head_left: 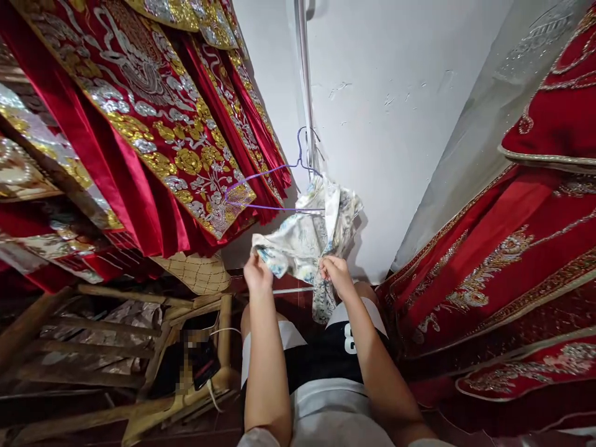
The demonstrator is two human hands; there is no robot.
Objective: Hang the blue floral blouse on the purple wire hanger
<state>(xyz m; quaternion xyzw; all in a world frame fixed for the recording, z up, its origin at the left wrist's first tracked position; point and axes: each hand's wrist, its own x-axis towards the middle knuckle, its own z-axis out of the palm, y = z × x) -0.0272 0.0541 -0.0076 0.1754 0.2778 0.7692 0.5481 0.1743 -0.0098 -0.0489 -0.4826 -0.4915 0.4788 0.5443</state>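
A white garment with a blue and green floral print (307,239) hangs by one side from a purple hanger (274,169). The hanger's left half is bare, and its hook is at the upright metal pole (305,81). My left hand (258,272) is closed on the garment's left edge and holds it out to the side. Lower down near its middle, my right hand (334,273) pinches the cloth at the front. A narrow strip of the same fabric (322,303) dangles below my right hand.
Red costumes with gold and silver embroidery (186,143) hang on the left. More red beaded garments (488,279) fill the right side. A wooden chair (226,335) stands at lower left, with dark items and a cable on it. Straight ahead is a white wall (382,136).
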